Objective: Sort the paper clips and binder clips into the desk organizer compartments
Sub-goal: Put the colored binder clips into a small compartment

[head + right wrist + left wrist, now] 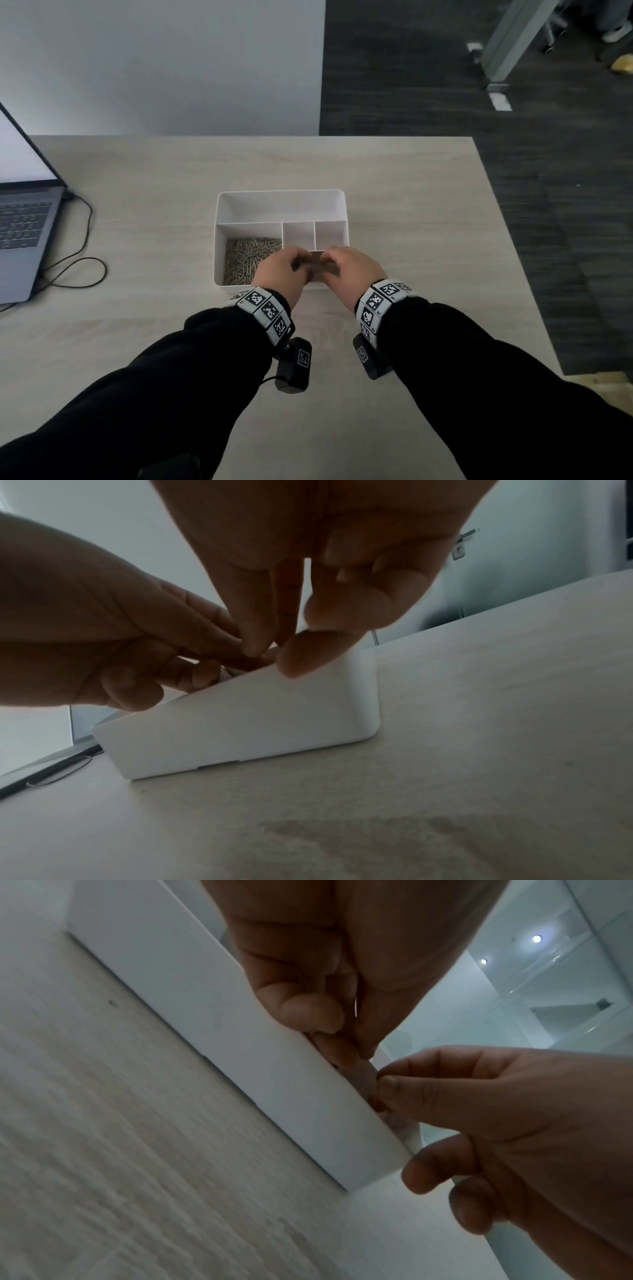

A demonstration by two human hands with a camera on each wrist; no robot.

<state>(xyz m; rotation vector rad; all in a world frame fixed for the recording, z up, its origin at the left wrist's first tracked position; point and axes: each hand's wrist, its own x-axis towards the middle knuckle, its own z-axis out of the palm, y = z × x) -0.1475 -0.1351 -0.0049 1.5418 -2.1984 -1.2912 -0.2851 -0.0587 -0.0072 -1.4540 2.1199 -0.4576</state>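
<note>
Head view: one white plastic desk organizer (281,202), rectangular with rounded corners, standing on a pale wood-grain table (394,192); it has one long compartment along the far side, two small square compartments behind the hands, and a large compartment at near left holding a heap of silver wire paper clips (245,258). Left hand (281,270) and right hand (352,269), both with black sleeves and wristbands of black-and-white square markers, meet over the near right compartment, fingers curled inward round a small dark brownish mass between them; what that mass is cannot be told, and no binder clip can be made out. Left wrist view: the left hand (329,969) has its fingertips pinched together just above the organizer's near wall (212,1031), with the right hand (507,1123) opposite, thumb and forefinger closed on the same small item. Right wrist view: the right hand (325,569) has its fingertips pressed together at the organizer's rim (260,715), touching the left hand's (103,631) curled fingers. At far left on the table: one open grey laptop (24,226) with lit screen, and a black cable (80,253) looped beside it.
</note>
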